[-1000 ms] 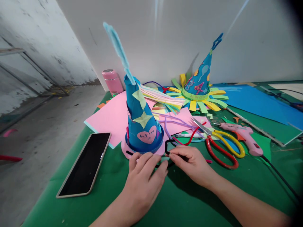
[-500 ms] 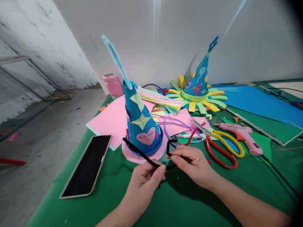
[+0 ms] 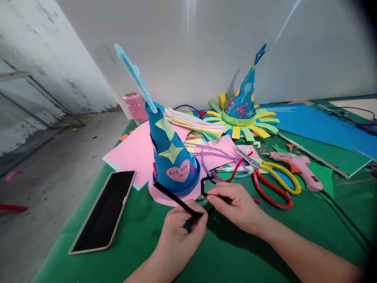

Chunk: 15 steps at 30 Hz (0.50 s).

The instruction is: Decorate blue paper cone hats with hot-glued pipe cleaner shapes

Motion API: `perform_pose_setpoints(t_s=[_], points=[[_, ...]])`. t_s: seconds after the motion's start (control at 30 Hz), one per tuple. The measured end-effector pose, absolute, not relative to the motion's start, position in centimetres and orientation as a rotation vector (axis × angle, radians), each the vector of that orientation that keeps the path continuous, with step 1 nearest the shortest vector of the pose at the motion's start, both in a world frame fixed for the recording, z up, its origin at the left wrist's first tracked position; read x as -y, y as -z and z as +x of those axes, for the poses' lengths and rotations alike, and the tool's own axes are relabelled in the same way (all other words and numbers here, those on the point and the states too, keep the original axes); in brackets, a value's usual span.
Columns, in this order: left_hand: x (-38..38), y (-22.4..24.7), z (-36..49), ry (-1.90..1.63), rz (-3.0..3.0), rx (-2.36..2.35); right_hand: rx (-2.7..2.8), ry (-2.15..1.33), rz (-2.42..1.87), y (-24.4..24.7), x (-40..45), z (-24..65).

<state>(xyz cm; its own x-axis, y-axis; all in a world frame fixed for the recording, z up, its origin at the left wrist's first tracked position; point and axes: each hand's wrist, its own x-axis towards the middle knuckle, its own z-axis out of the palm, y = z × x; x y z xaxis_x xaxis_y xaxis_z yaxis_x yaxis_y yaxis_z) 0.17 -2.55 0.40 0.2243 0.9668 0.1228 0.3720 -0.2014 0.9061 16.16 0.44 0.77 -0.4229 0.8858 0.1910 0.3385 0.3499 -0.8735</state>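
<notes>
A black pipe cleaner is pinched between my two hands over the green table. My left hand grips it near the middle, and its straight end points up and left in front of the blue cone hat. My right hand holds the other part, where the pipe cleaner is bent into an angular hook. The hat stands on a pink round brim, with pale green stars, a pink heart with writing, and a light blue fuzzy loop leaning left from its tip. Some of the pipe cleaner is hidden behind my fingers.
A phone lies at left. Scissors with red and yellow handles and a pink glue gun lie at right. Behind are a second blue cone hat, pipe cleaners, pink paper and a pink bottle.
My hands have come slightly closer together on the black pipe cleaner, still pinching it. The whole view has shifted a little, so the table things sit further left.
</notes>
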Motion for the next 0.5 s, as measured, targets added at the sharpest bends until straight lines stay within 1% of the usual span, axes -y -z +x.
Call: perform_pose_setpoints(t_s=[0.27,0.5], points=[[2.05,-0.74,-0.23,-0.993,1.153,-1.358,1.587,-1.345,-1.136,-0.18,-0.7,16.57],[2.42,-0.96,-0.32,-1.024,0.95,-1.372,1.598,-1.25,-1.202,0.01,-0.91,16.25]])
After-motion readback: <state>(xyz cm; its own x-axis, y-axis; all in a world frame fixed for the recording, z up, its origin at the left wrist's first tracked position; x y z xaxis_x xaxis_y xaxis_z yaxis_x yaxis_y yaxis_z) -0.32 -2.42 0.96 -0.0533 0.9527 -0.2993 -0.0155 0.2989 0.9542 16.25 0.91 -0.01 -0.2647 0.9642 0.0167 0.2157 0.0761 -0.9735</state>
